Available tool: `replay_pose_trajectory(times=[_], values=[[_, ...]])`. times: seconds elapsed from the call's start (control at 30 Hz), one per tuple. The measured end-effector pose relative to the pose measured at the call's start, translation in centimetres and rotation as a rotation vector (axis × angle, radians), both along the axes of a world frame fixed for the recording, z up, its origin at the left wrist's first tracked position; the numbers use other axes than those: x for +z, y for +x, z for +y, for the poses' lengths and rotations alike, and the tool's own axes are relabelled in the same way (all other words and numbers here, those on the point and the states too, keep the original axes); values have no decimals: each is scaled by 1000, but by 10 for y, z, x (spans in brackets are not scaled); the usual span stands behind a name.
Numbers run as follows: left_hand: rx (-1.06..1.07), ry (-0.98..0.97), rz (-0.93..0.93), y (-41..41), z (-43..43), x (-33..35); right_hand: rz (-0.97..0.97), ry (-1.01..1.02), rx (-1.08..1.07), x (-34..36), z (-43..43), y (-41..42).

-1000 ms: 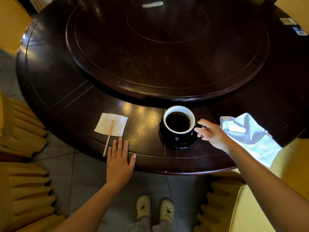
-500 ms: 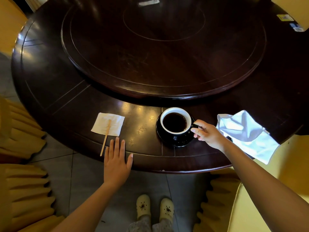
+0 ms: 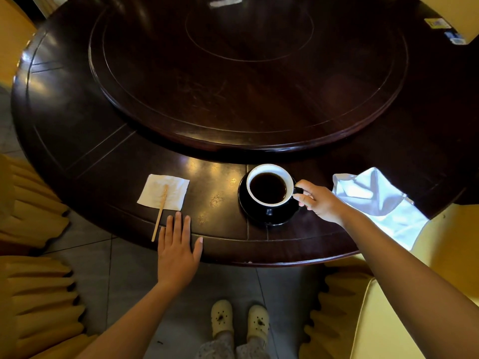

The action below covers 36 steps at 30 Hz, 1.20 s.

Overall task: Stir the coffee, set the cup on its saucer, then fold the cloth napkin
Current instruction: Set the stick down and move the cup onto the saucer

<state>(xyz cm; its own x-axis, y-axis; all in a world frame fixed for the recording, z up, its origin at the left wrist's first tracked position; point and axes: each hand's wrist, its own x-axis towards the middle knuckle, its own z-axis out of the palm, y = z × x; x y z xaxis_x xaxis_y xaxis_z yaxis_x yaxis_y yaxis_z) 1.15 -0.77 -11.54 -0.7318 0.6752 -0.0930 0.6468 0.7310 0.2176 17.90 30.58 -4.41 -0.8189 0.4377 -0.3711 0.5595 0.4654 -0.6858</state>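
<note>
One cup (image 3: 269, 186), black outside and white inside, holds dark coffee and sits on one black saucer (image 3: 269, 217), just left of the right hand (image 3: 320, 203). That hand's thumb and fingers are curled round the cup's handle, pinching it at the cup's right side, with the wrist over the table (image 3: 103, 161) edge.

The left hand (image 3: 178, 244) lies flat, palm down, on the near rim of the table with its four fingers straight and close together and the thumb spread to the right; it holds nothing.

One wooden stirrer (image 3: 160, 211) lies just beyond and to the left of the left hand's fingertips. Its far end rests on one small white paper napkin (image 3: 166, 190), and its near end sticks out past the table's rim beside the left little finger. The cup and saucer stand between the two hands, nearer the right one.

One pale blue-white cloth napkin (image 3: 375, 200) lies crumpled and unfolded to the right of the right hand, close behind its knuckles, and one corner hangs over the table edge.

Beyond both hands, one large round turntable (image 3: 246, 73) fills the middle of the dark wooden table. Below the hands, two pale clogs (image 3: 221, 317) stand on the grey tiled floor.
</note>
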Motion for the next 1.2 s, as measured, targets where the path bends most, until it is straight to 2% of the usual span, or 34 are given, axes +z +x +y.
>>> replay_pose_trajectory(times=[0.3, 0.7, 1.2], values=[[-12, -4, 14, -1, -1, 0, -66, 135, 90, 7, 4, -3], [-19, 4, 6, -1, -1, 1, -78, 130, 87, 6, 2, 3], [-43, -54, 3, 0, 6, 11, 4, 70, -83, 1, -6, 9]])
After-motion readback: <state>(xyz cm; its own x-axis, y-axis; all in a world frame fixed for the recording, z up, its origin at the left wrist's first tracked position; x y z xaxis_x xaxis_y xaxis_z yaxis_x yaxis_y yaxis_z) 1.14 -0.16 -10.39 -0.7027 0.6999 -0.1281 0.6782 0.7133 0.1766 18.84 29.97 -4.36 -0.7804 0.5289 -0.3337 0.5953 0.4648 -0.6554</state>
